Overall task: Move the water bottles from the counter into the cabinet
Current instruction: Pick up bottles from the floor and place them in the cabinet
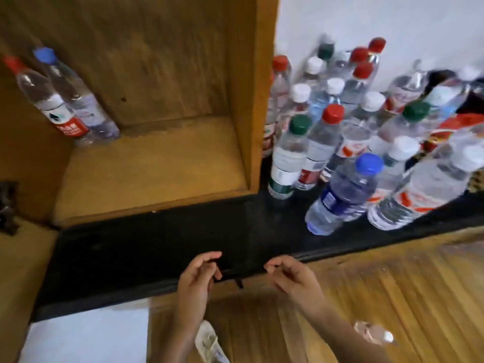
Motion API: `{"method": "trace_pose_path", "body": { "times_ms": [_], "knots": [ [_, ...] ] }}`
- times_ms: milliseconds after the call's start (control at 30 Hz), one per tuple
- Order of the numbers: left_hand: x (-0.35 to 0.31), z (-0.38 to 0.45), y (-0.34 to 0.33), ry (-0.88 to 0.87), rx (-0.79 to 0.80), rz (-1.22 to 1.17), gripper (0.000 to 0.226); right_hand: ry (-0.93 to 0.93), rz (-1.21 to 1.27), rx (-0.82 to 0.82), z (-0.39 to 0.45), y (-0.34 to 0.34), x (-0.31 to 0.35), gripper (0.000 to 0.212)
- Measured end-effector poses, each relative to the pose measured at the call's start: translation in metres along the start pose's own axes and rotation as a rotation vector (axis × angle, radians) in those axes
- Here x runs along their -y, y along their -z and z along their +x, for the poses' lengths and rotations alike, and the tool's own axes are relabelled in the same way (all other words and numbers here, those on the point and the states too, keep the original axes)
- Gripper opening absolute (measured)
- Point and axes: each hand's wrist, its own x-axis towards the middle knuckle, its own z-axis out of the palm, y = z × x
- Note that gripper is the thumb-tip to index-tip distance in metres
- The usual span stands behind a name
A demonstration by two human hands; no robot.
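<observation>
Head view is showing my left hand (195, 275) and right hand (292, 277) hovering over the front edge of the black worktop (146, 247), fingers loosely curled, holding nothing and touching nothing. Two bottles, red-capped (44, 98) and blue-capped (76, 93), are standing in the back left corner of the open wooden cabinet (157, 163). A crowd of water bottles (340, 142) is sitting on the worktop right of the cabinet, against the white wall; a blue-capped one (345, 192) is nearest the front. Motion blur is smearing the labels; the rightmost bottles are getting cut off by the frame edge.
</observation>
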Motion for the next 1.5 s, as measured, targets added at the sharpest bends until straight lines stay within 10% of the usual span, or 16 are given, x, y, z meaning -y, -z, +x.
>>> {"method": "trace_pose_path", "body": {
  "times_ms": [433, 967, 1500],
  "knots": [
    [0.103, -0.129, -0.217, 0.27, 0.313, 0.157, 0.023, -0.232, 0.027, -0.278, -0.173, 0.193, -0.185, 0.017],
    [0.393, 0.003, -0.336, 0.525, 0.418, 0.578, 0.024, -0.583, 0.306, -0.56, -0.123, 0.232, -0.486, 0.009],
    [0.555, 0.133, -0.397, 0.324, 0.565, 0.789, 0.115, -0.596, 0.237, -0.727, 0.002, 0.249, -0.704, 0.101]
  ]
}}
